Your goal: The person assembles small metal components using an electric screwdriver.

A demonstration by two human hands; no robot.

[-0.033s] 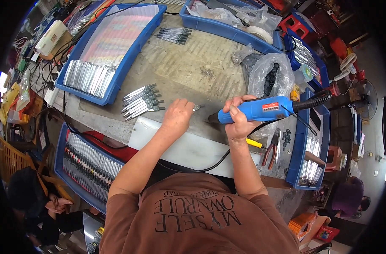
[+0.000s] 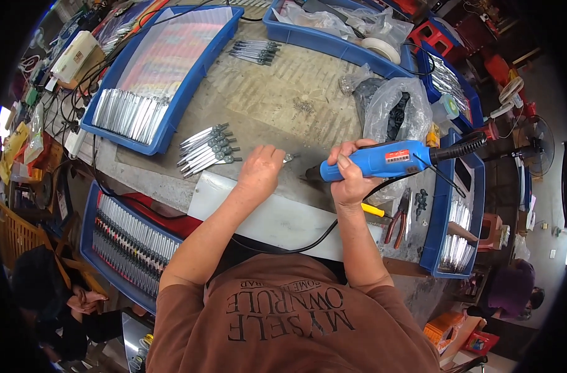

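Note:
My right hand point(image 2: 350, 176) is wrapped round a blue corded power tool point(image 2: 389, 160) that looks like an electric screwdriver. It lies level, its dark tapered tip pointing left toward my left hand. My left hand point(image 2: 262, 170) is closed over the bench, gripping a slim metal piece point(image 2: 288, 158) whose end pokes out past the fingers; most of it is hidden. Tool tip and metal piece are a small gap apart. Left of that hand lies a pile of silver rods with dark grey ends point(image 2: 207, 149). A second bundle of such rods point(image 2: 255, 52) rests farther back.
Blue trays of silver rods stand at the left point(image 2: 160, 140), lower left point(image 2: 87, 230) and right point(image 2: 428, 264). A plastic bag of dark parts point(image 2: 414, 118) sits right of centre. Pliers point(image 2: 395, 230) and a yellow-handled tool point(image 2: 373, 210) lie near my right forearm. A black cable point(image 2: 314, 244) crosses the front edge.

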